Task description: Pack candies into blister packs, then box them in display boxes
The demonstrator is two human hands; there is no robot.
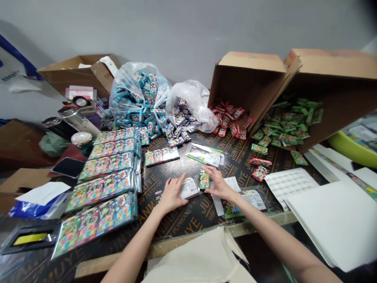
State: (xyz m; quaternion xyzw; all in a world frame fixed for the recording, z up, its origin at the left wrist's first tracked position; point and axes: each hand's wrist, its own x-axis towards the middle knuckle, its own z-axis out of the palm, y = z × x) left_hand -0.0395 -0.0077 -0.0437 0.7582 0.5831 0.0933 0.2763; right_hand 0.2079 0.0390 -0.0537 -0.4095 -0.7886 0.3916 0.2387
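Observation:
My left hand (172, 192) lies on a clear plastic sleeve with a white label (190, 188) on the dark table, fingers spread flat over its left end. My right hand (217, 183) pinches a small green packet (204, 180) at the sleeve's right end, fingers curled round it. Another filled sleeve (205, 154) lies just beyond, and one more (161, 155) to its left.
Several filled sleeves (103, 184) are stacked at the left. Bags of blue packets (141, 102) and dark packets (188, 114) sit behind. Tipped cardboard boxes spill red packets (229, 118) and green packets (285, 125). White sheets (332, 220) lie at the right; a phone (68, 167) at the left.

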